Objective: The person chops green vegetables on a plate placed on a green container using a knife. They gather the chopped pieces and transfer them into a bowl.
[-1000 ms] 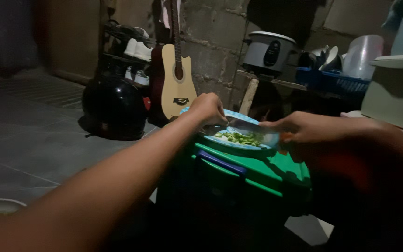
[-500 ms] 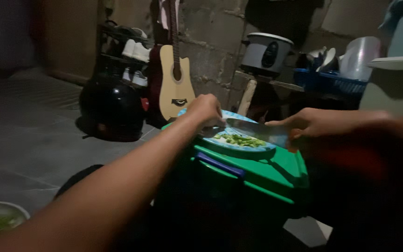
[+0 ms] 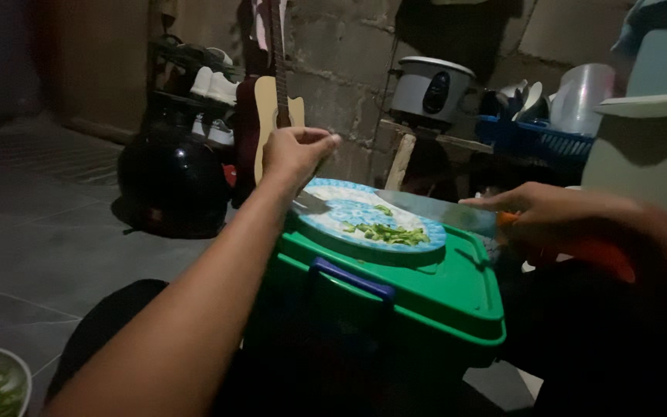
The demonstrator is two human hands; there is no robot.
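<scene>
Dim block-walled room: one green bin carries one blue plate of chopped greens. Right hand grips one knife; left hand hovers loosely curled, empty.

We see one label only: a dark oval control panel on the white rice cooker, back shelf, too blurred to detail.

Knife flat over plate, green pieces
</scene>
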